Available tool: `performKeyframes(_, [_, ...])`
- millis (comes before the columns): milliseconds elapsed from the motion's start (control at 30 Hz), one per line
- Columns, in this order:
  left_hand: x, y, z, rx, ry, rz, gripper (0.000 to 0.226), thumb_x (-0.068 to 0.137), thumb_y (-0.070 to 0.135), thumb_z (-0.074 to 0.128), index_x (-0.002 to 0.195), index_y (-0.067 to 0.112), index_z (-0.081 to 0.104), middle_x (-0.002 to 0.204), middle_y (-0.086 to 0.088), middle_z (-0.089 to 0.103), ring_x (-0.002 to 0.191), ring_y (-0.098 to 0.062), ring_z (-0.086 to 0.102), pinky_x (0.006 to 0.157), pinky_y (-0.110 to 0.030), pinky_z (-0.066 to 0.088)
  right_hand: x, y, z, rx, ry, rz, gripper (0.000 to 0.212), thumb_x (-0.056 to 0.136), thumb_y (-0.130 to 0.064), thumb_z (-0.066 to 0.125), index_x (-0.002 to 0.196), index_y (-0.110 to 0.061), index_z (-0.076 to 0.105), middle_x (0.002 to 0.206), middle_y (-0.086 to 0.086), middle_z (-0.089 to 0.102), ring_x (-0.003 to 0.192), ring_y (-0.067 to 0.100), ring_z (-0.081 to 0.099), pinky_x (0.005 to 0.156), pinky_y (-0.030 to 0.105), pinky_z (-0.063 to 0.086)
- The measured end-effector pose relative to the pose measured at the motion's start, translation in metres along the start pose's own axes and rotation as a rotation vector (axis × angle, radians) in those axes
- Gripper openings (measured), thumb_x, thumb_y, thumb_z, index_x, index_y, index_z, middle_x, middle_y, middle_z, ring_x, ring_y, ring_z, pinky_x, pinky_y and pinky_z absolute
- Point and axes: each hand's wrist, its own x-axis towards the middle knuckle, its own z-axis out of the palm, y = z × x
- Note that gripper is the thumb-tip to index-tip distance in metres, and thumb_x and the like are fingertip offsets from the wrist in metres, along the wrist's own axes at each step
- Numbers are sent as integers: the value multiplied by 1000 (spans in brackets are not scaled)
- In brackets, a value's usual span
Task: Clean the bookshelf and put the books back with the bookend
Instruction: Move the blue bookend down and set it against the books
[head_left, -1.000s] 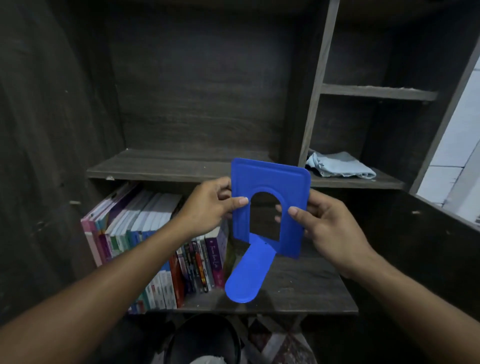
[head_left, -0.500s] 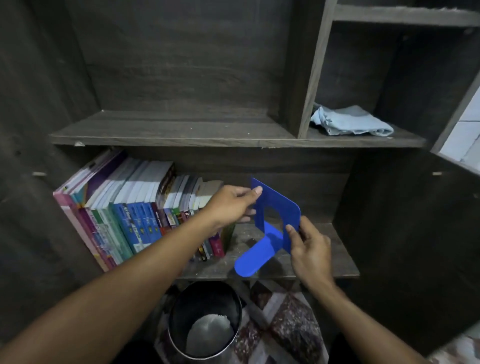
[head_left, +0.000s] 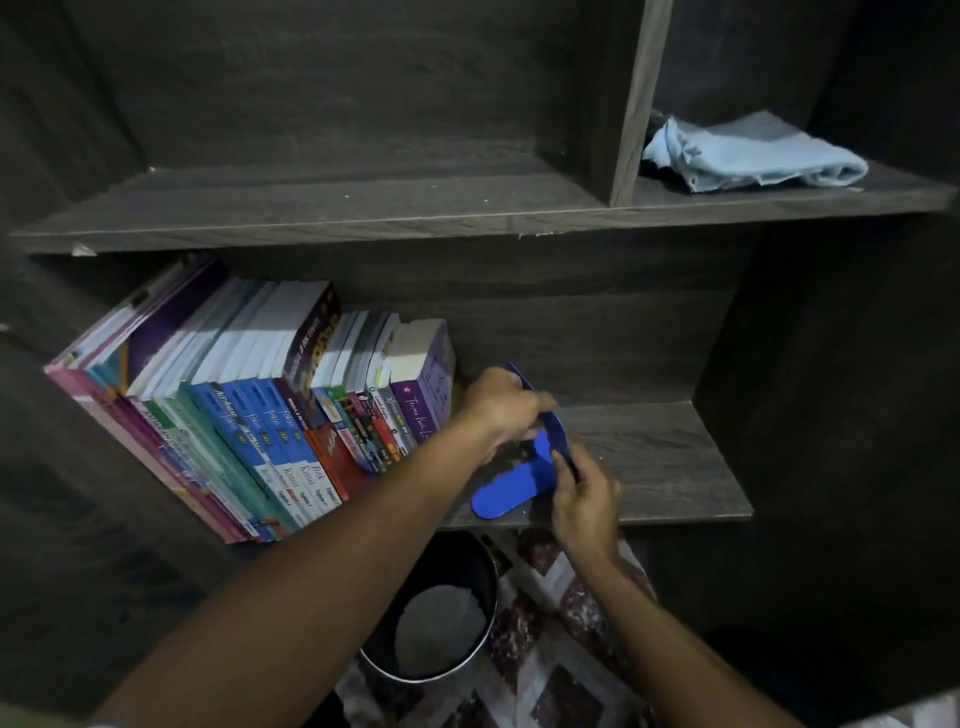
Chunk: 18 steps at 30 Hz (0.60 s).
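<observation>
On the lower shelf, just right of the books, the blue bookend sits with its tongue pointing to the front edge. Left hand grips the upright plate's top, and right hand pinches its near edge. Light blue cloth lies on the upper right shelf, and a bin stands on the floor below.

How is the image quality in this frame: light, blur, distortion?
Head view: dim overall, corners nearly black; a bright patch falls on the tops of the books; the left hand, right hand and blue bookend look slightly soft; the wide lens bows the upper shelf.
</observation>
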Motion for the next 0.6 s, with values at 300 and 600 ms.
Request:
performKeyframes(300, [17, -10, -1, -9, 22, 81, 24, 86, 1, 67, 106, 14, 66, 81, 6, 67, 79, -16, 70, 70, -30, 60, 8, 16, 23, 27, -154, 96, 45, 101, -21, 54, 145, -25, 48, 116, -20, 58, 95, -24, 53, 83, -1, 39])
performKeyframes(600, [20, 2, -49, 473, 166, 348, 41, 87, 31, 71, 125, 17, 63, 116, 2, 69, 105, -11, 64, 90, -22, 48, 23, 18, 26, 488, -261, 233, 51, 93, -10, 47, 143, -16, 43, 140, -8, 50, 128, 2, 50, 105, 15, 41])
